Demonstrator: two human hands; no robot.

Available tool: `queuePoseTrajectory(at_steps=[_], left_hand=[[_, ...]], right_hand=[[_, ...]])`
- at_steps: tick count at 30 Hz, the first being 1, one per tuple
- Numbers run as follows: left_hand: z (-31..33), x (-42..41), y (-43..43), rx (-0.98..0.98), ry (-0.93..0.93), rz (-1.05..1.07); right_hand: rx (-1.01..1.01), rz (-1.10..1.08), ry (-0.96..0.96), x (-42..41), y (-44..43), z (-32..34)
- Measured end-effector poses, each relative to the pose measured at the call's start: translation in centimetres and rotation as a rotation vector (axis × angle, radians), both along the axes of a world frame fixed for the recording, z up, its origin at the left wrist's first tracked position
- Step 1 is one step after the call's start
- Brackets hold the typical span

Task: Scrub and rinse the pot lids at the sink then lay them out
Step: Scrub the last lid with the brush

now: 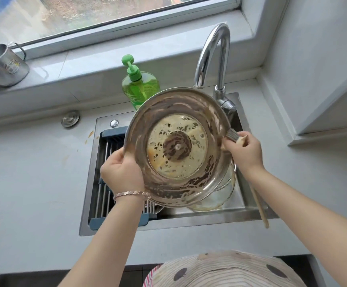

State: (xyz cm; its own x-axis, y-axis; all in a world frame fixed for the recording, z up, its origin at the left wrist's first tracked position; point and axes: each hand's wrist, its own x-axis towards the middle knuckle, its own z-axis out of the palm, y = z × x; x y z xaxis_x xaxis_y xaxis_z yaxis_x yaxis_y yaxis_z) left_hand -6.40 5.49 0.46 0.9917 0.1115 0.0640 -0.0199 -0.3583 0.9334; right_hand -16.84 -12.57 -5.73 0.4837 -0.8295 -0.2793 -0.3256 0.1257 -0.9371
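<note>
Sitting at the far left on the windowsill is a metal mug [4, 65], tipped on its side with its mouth toward the window. Lower down, a round metal cap [70, 119] is set into the grey counter [33, 172], just beside the sink [189, 222]. A dark-framed rack [105, 183] of metal rods covers the sink's left part. Over it the left hand [121, 170], with a bracelet [131, 194] on the wrist, is clamped on the left rim of a big pot lid [176, 146], its fingers curled round the edge. Behind the lid, against the wall, stands a green pump bottle [140, 84], partly hidden by the lid's upper rim. The lid is held up above the sink, tilted so its underside faces the camera; its steel ring is streaked with brown film and its glass centre is clouded with pale suds. Beneath its lower right edge a second lid [216, 200] lies in the basin. The curved tap [214, 56] rises behind the held lid's right side. At that right rim the bristles of a brush [232, 135] touch the steel, and the right hand [245, 151] is closed round the brush's pale wooden part. A long wooden stick [259, 206] slants from under the right wrist across the sink's front right corner; it may be that brush's handle, though the wrist hides the join.
</note>
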Motion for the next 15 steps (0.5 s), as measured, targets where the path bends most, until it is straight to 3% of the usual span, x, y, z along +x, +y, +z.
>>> queuePoseTrajectory(at_steps=[4, 8, 11, 15], left_hand=[[-2.3, -0.5, 0.7, -0.140, 0.244, 0.233], [-3.9, 0.5, 1.6, -0.151, 0.393, 0.349], [-4.0, 2.1, 2.3, -0.063, 0.427, 0.313], [-4.4, 3.9, 2.3, 0.110, 0.400, 0.120]], right_hand=[[0.011, 0.027, 0.149, 0.3, 1.7, -1.5], [0.169, 0.301, 0.328, -0.2, 2.4, -3.1], [0.245, 0.471, 0.358, -1.6, 1.8, -3.7], [0.259, 0.312, 0.399, -3.5, -0.9, -4.4]])
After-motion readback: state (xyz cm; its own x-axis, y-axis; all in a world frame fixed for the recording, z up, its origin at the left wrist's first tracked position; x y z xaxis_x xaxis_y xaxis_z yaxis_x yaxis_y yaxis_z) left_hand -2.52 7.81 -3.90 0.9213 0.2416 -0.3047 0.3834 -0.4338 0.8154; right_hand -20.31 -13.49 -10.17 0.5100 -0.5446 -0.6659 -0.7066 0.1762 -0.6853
